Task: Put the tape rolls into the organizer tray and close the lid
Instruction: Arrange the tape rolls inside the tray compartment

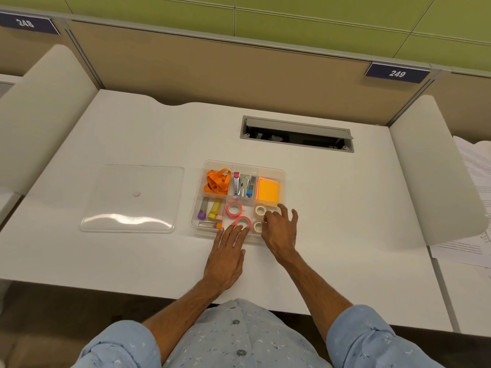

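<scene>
On the worktop (332, 195), left to right: lid (132, 199) lies off beside organizer tray (282, 173), left hand (225, 257) fingers spread on near pink tape roll (243, 223), right hand (281, 229) fingers loosely curled over white tape rolls (259, 220); rolls look seated, closing remains.

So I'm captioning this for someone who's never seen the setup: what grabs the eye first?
The clear organizer tray at mid-desk, bright with orange straps and orange sticky notes in its far compartments. Both hands reach into its near edge: the left hand touches a pink tape roll, the right hand is at the white rolls. The clear lid lies flat to the tray's left.
</scene>
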